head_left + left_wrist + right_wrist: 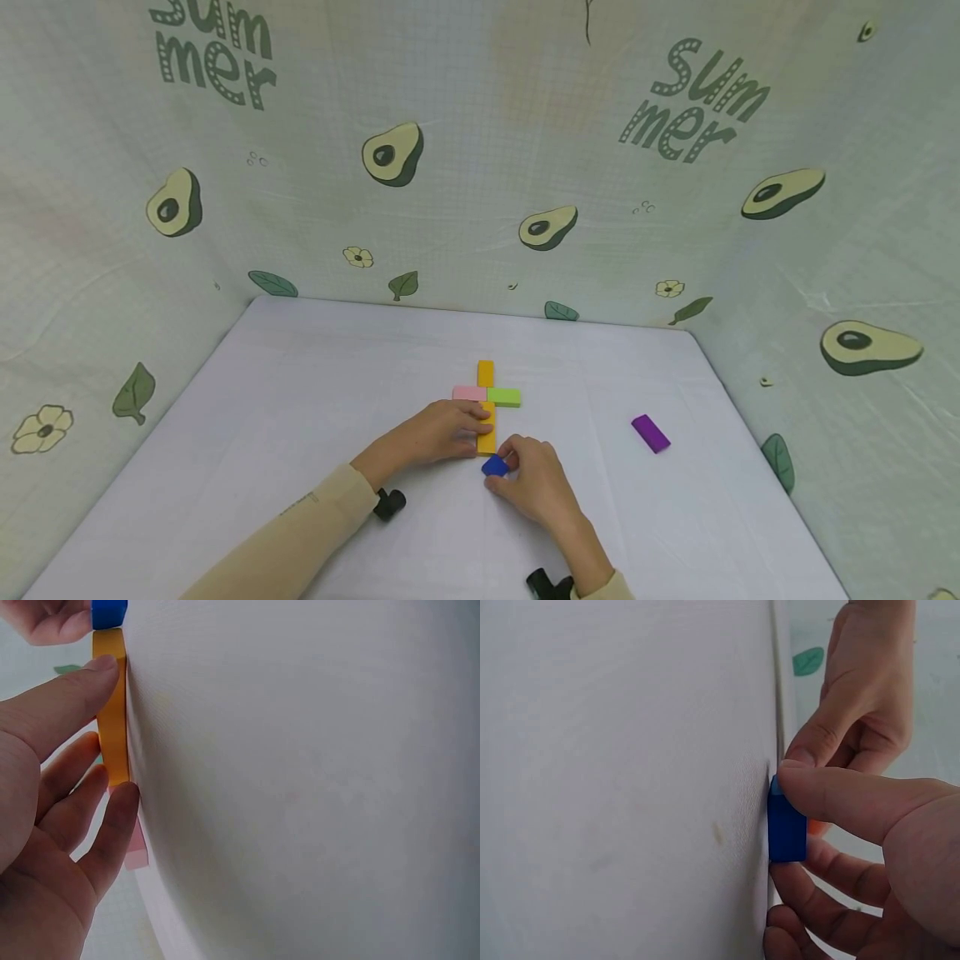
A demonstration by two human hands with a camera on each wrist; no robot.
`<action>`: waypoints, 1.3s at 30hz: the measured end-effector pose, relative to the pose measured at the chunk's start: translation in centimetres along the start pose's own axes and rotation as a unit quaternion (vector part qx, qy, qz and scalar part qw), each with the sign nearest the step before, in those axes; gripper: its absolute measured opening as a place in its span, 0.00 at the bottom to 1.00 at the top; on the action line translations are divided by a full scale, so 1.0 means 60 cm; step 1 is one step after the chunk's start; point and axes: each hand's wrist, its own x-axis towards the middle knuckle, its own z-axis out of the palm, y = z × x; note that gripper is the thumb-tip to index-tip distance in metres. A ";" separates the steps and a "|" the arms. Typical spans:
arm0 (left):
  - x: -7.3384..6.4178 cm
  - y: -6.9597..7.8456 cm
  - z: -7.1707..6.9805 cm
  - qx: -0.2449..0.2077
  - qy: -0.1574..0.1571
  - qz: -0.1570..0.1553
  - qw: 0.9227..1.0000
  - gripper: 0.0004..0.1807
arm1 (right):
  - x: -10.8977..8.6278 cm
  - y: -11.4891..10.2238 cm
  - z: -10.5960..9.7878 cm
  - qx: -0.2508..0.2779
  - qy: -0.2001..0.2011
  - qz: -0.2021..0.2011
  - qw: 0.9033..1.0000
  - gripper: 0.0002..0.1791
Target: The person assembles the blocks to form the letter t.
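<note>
A yellow-orange block (487, 444) lies lengthwise on the table under my left hand (447, 429), which holds it with thumb and fingers. In the left wrist view my left thumb (94, 675) lies against that block's side. Just in front of its near end, my right hand (534, 479) pinches a blue block (494, 466) between thumb and fingers. The right wrist view shows this blue block (787, 829) beneath the thumb, low at the table surface. Beyond the left hand lie a pink block (469, 392), a light green block (504, 397) and another yellow-orange block (486, 372), forming a cross.
A purple block (650, 433) lies apart on the right of the white table (360, 350). Fabric walls (465, 225) printed with avocados and leaves stand behind and at both sides. A black wrist camera (389, 504) is by the left wrist, another (547, 586) by the right.
</note>
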 end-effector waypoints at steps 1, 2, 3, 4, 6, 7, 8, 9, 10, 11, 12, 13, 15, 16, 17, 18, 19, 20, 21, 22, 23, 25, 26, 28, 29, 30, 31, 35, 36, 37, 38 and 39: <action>0.000 0.000 0.000 0.003 -0.001 0.000 1.000 0.25 | 0.000 0.000 0.000 0.001 -0.001 0.001 1.000 0.19; 0.000 0.000 0.000 0.005 -0.001 0.000 1.000 0.25 | 0.000 0.000 0.000 0.003 -0.001 0.001 1.000 0.19; 0.000 0.000 -0.001 0.005 -0.002 0.000 1.000 0.24 | 0.000 0.000 0.000 0.003 -0.002 0.002 1.000 0.19; 0.000 0.001 -0.001 0.005 -0.002 -0.001 1.000 0.24 | 0.000 0.000 0.000 0.004 -0.002 0.003 1.000 0.19; 0.000 0.001 -0.002 0.004 -0.003 -0.001 1.000 0.24 | 0.000 -0.001 -0.001 0.005 -0.004 0.005 1.000 0.19; 0.000 0.002 -0.002 0.003 -0.003 -0.002 1.000 0.24 | 0.000 -0.001 -0.001 0.005 -0.004 0.005 1.000 0.19; 0.000 0.002 -0.002 0.002 -0.003 -0.003 1.000 0.24 | 0.000 -0.001 -0.001 0.005 -0.005 0.006 1.000 0.19; 0.000 0.002 -0.002 0.002 -0.002 -0.004 1.000 0.24 | 0.000 -0.001 -0.001 0.005 -0.005 0.005 1.000 0.20; 0.000 0.002 -0.002 0.000 -0.003 -0.004 1.000 0.24 | 0.000 -0.001 -0.001 0.006 -0.005 0.005 1.000 0.20; -0.001 0.002 -0.003 -0.002 -0.003 -0.005 1.000 0.24 | 0.000 -0.001 -0.001 0.006 -0.005 0.005 1.000 0.20; -0.001 0.002 -0.002 -0.003 -0.003 -0.005 1.000 0.24 | 0.000 -0.001 -0.001 0.006 -0.005 0.005 1.000 0.20; -0.001 0.002 -0.002 -0.004 -0.003 -0.005 1.000 0.24 | 0.000 -0.001 -0.001 0.007 -0.005 0.004 1.000 0.20; -0.001 0.002 -0.003 -0.005 -0.003 -0.004 1.000 0.24 | 0.000 -0.001 -0.001 0.007 -0.005 0.003 1.000 0.20; -0.001 0.002 -0.003 -0.005 -0.003 -0.003 1.000 0.24 | 0.000 -0.001 -0.001 0.007 -0.005 0.003 1.000 0.20; -0.002 0.002 -0.003 -0.004 -0.003 -0.003 1.000 0.24 | 0.000 0.000 -0.001 0.007 -0.005 0.002 1.000 0.20; -0.002 0.002 -0.003 -0.004 -0.002 -0.002 1.000 0.24 | 0.000 0.000 -0.001 0.007 -0.006 0.001 1.000 0.20; -0.002 0.002 -0.003 -0.004 -0.002 -0.001 1.000 0.24 | 0.000 0.000 -0.002 0.008 -0.006 0.001 1.000 0.20; -0.002 0.002 -0.004 -0.004 -0.002 -0.001 1.000 0.24 | -0.001 0.000 -0.002 0.008 -0.007 0.001 1.000 0.20; -0.002 0.002 -0.004 -0.004 -0.002 -0.001 1.000 0.24 | -0.001 0.000 -0.002 0.008 -0.007 0.001 1.000 0.20; -0.002 0.002 -0.004 -0.003 -0.002 -0.001 1.000 0.24 | -0.001 0.000 -0.003 0.009 -0.008 0.001 1.000 0.20; -0.002 0.002 -0.004 -0.003 -0.002 -0.002 1.000 0.24 | -0.001 0.000 -0.003 0.009 -0.008 0.000 1.000 0.20; -0.001 0.002 -0.004 -0.002 -0.004 -0.003 1.000 0.24 | -0.001 -0.001 -0.004 0.010 -0.010 0.001 1.000 0.21; -0.001 0.003 -0.004 -0.002 -0.004 -0.004 1.000 0.24 | -0.001 -0.001 -0.004 0.010 -0.011 0.002 1.000 0.21; -0.001 0.003 -0.004 0.000 -0.005 -0.005 1.000 0.24 | -0.002 -0.001 -0.005 0.011 -0.013 0.003 1.000 0.21; 0.000 0.003 -0.004 0.001 -0.005 -0.005 1.000 0.24 | -0.002 -0.002 -0.005 0.011 -0.014 0.004 1.000 0.21; 0.000 0.003 -0.004 0.002 -0.006 -0.005 1.000 0.24 | -0.002 -0.002 -0.005 0.011 -0.015 0.005 1.000 0.22; 0.000 0.004 -0.004 0.002 -0.006 -0.006 1.000 0.24 | -0.002 -0.002 -0.006 0.011 -0.016 0.005 1.000 0.22; -0.001 0.004 -0.004 0.006 -0.007 -0.007 1.000 0.25 | -0.002 -0.002 -0.006 0.008 -0.019 0.009 1.000 0.23; -0.001 0.004 -0.004 0.006 -0.007 -0.007 1.000 0.25 | -0.003 -0.002 -0.007 0.008 -0.019 0.009 1.000 0.23; -0.001 0.004 -0.004 0.005 -0.006 -0.006 1.000 0.25 | -0.003 -0.002 -0.007 0.008 -0.020 0.009 1.000 0.23; -0.001 0.004 -0.004 0.005 -0.006 -0.006 1.000 0.25 | -0.003 -0.001 -0.007 0.008 -0.020 0.009 1.000 0.23; -0.001 0.004 -0.004 0.004 -0.005 -0.005 1.000 0.25 | -0.003 -0.001 -0.007 0.009 -0.022 0.009 1.000 0.24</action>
